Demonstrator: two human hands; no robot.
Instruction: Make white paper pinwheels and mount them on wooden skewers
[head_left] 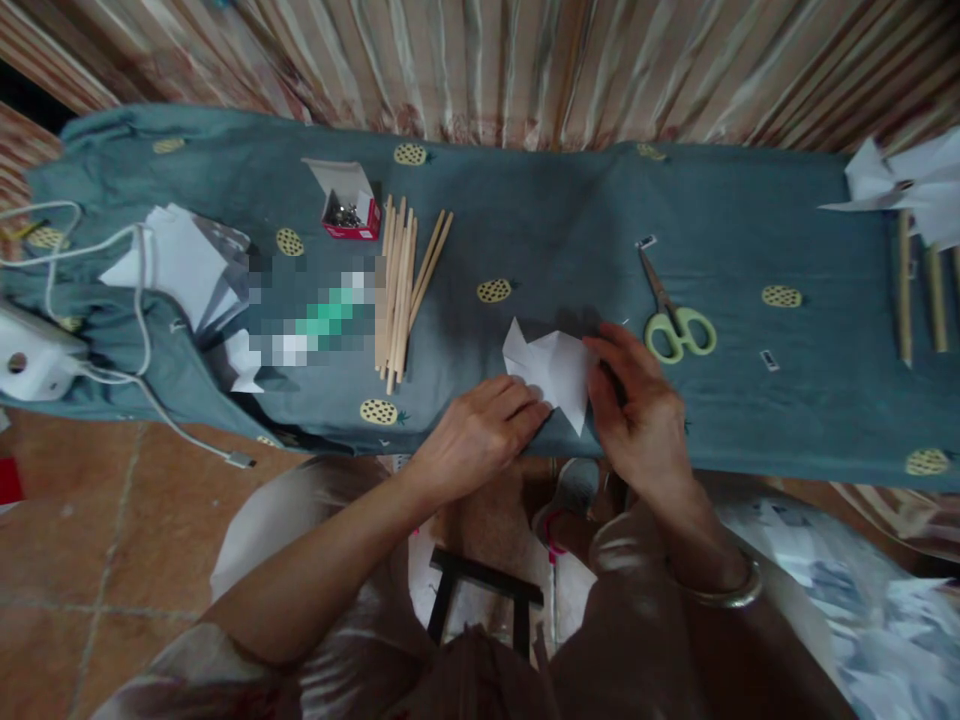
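A folded white paper piece (553, 368) lies on the blue-grey cloth (540, 230) near its front edge. My left hand (480, 432) rests at the paper's lower left corner, fingers curled and pressing on its edge. My right hand (637, 410) holds the paper's right side, fingers bent over it. Green-handled scissors (673, 318) lie just to the right of my right hand. A bundle of wooden sticks (401, 285) lies to the left of the paper.
A small red box of pins (349, 212) stands open behind the sticks. White paper sheets (180, 262) and a white cable (112, 300) are at the left. A finished paper pinwheel (904, 185) and more sticks (922, 295) sit at the right.
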